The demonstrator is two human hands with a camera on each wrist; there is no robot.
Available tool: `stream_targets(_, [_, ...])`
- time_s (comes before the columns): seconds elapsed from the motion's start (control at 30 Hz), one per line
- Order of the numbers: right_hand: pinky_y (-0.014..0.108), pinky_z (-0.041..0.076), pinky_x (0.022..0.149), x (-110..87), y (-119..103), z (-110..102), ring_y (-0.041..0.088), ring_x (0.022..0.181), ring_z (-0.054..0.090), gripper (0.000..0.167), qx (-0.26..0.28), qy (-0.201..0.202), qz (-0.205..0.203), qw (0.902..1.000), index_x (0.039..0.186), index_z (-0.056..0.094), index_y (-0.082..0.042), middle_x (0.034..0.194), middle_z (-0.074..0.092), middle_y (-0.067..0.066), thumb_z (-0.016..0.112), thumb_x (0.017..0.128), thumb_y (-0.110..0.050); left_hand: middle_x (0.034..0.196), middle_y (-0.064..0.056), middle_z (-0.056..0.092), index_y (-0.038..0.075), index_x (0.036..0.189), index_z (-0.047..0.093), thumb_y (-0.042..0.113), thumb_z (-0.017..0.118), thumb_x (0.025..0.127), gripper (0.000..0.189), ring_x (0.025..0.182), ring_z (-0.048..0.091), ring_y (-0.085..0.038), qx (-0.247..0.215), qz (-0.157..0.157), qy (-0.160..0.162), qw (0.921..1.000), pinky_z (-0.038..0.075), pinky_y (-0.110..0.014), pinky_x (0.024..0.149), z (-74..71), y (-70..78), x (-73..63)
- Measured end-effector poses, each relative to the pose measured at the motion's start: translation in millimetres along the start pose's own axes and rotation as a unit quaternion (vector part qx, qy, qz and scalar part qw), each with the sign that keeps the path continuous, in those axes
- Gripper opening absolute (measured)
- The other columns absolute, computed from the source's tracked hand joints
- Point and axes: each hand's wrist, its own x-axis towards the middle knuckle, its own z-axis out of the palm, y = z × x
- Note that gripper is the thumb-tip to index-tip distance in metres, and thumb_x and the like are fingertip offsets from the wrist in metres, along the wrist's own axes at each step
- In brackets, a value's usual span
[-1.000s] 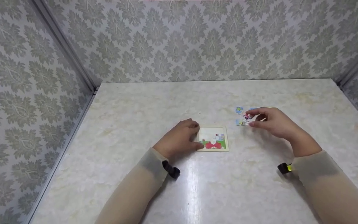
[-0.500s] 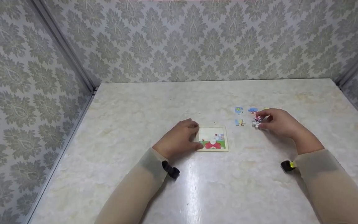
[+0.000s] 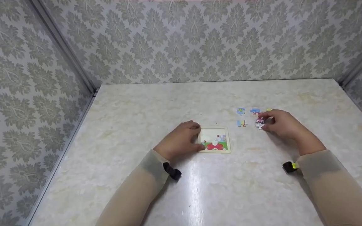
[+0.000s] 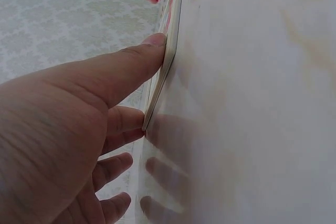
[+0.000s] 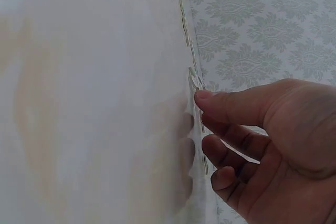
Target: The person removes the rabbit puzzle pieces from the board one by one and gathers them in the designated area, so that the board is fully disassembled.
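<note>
A square puzzle board (image 3: 215, 153) with a pale wooden rim lies mid-table, its lower part filled with a red, green and white picture. My left hand (image 3: 181, 139) grips it by the left side. In the left wrist view, thumb and index finger hold the edge of the board (image 4: 170, 56) while the other fingers stay off it. To the right, thumb and index finger of my right hand (image 3: 280, 125) pinch a white and pink puzzle piece (image 3: 259, 123) with a cartoon face, close over the table. The right wrist view shows this piece (image 5: 194, 78) tilted at the fingertips.
Several puzzle pieces lie around the right hand: a blue-green one (image 3: 241, 110), a blue and yellow one (image 3: 241, 123), a blue and red one (image 3: 255, 111) and a yellow one (image 3: 269, 110) partly behind the fingers. Patterned wall panels (image 3: 196, 40) border the marbled table (image 3: 137, 110).
My right hand has moved the cartoon-face piece rightward, away from the blue and yellow piece, and tipped it flatter in the last half second. My left hand keeps its grip on the board.
</note>
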Motion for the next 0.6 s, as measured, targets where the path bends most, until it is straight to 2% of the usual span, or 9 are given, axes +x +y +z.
stream_targets(0.17, [0.046, 0.05, 0.095, -1.2, -3.2, -2.8, 0.034, 0.118, 0.058, 0.056, 0.002, 0.007, -0.003, 1.0, 0.162, 0.062, -0.013, 0.161, 0.059, 0.019, 0.075, 0.108, -0.016, 0.17, -0.01, 0.057, 0.005, 0.163, 0.06, 0.046, 0.082, 0.105, 0.075, 0.166, 0.044, -0.03, 0.01, 0.009, 0.0, 0.9999, 0.035, -0.042, 0.141, -2.6, 0.2, 0.8])
stream_targets(0.3, [0.041, 0.052, 0.093, -5.4, -16.7, 0.6, 0.032, 0.12, 0.061, 0.052, 0.022, 0.011, -0.014, 0.9996, 0.159, 0.064, -0.013, 0.16, 0.06, 0.018, 0.075, 0.109, -0.02, 0.168, -0.011, 0.057, 0.004, 0.161, 0.062, 0.044, 0.083, 0.104, 0.073, 0.165, 0.046, -0.03, 0.01, 0.014, 0.001, 0.9999, 0.035, -0.042, 0.141, -3.1, 0.6, 1.2])
stream_targets(0.43, [0.038, 0.053, 0.094, -10.8, -38.0, 11.3, 0.03, 0.119, 0.063, 0.049, 0.049, 0.012, -0.047, 0.9976, 0.155, 0.068, -0.012, 0.155, 0.067, 0.016, 0.077, 0.108, -0.022, 0.172, -0.011, 0.054, 0.003, 0.165, 0.058, 0.044, 0.083, 0.104, 0.077, 0.169, 0.04, -0.031, 0.004, 0.001, -0.006, 1.0, 0.032, -0.042, 0.143, -2.1, 1.3, 0.1])
stream_targets(0.6, [0.033, 0.056, 0.085, -17.3, -65.1, 28.1, 0.027, 0.109, 0.065, 0.05, 0.077, -0.012, -0.096, 0.9923, 0.153, 0.069, -0.01, 0.148, 0.071, 0.016, 0.081, 0.106, -0.021, 0.172, -0.01, 0.054, 0.005, 0.164, 0.059, 0.044, 0.083, 0.104, 0.075, 0.171, 0.038, -0.031, 0.002, -0.003, -0.008, 1.0, 0.03, -0.043, 0.144, 0.1, 0.6, 0.7])
